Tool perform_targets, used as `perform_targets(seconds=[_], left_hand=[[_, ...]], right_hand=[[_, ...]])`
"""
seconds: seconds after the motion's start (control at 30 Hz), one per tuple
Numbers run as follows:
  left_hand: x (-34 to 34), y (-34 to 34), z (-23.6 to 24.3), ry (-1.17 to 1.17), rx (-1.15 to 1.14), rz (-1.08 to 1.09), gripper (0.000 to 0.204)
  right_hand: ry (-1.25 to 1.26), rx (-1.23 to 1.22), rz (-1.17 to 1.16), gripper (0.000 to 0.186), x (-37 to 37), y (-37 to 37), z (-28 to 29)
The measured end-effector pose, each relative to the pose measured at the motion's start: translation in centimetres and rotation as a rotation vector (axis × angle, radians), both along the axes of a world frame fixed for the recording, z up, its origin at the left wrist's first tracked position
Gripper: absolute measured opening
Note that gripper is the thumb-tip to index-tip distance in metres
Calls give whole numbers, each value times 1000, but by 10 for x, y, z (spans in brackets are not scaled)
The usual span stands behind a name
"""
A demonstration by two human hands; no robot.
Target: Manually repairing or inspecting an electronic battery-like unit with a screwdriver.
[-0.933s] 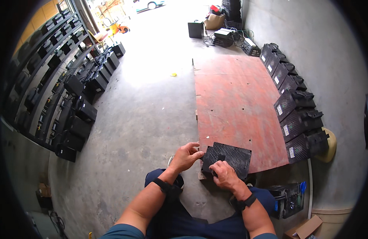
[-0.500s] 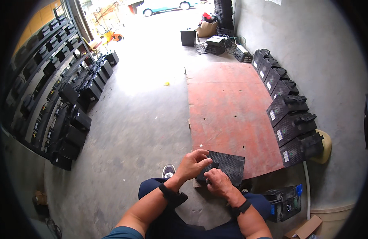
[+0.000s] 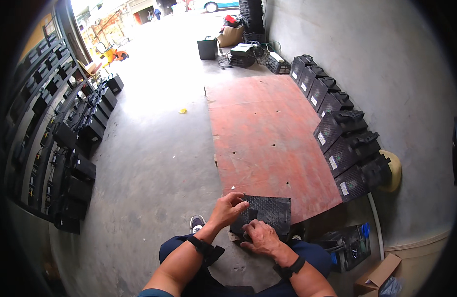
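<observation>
A black box with a textured top face (image 3: pixel 274 210) sits low in front of me, at the near end of the red board. My left hand (image 3: pixel 227 210) is at its left edge, fingers half bent and thumb apart, with no held thing visible. My right hand (image 3: pixel 263 238) bends over the box's near edge, fingers curled down. Whatever those fingers grip, if anything, is hidden beneath them. Between the hands, a small darker patch (image 3: pixel 253 214) shows on the box's face.
The red board (image 3: pixel 258 128) stretches away ahead. Several black boxes with handles (image 3: pixel 355 148) line its right side. At left stands a loaded rack (image 3: pixel 35 123), black cases beside it. A black tool case (image 3: pixel 355 247) and an open cardboard box (image 3: pixel 379 274) lie at lower right.
The view has swung, so the scene sits further left. My right hand's thumb has spread away from its curled fingers; my left hand remains by the box's left edge.
</observation>
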State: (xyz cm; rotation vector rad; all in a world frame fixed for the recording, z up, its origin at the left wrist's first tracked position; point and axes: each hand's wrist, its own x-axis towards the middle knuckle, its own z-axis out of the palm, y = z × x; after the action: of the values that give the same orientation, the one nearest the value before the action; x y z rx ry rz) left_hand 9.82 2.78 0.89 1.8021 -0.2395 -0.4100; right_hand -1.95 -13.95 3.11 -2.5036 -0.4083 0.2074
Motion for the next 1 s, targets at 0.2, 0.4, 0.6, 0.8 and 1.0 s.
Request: perform_targets(seconds=[0.2, 0.4, 0.6, 0.8, 1.0], left_hand=[[1, -6, 10, 10, -19, 0, 38], [-2, 4, 0, -23, -43, 34, 36], [13, 1, 0, -76, -206, 152, 32], [21, 10, 23, -105, -76, 236, 32], [20, 9, 20, -130, -78, 193, 30]], right_hand=[[-59, -40, 106, 45, -5, -5, -21], [-55, 47, 14, 42, -5, -1, -5], [-157, 98, 93, 41, 1, -4, -14], [47, 55, 2, 48, 7, -3, 1], [-70, 135, 65, 45, 5, 0, -1]])
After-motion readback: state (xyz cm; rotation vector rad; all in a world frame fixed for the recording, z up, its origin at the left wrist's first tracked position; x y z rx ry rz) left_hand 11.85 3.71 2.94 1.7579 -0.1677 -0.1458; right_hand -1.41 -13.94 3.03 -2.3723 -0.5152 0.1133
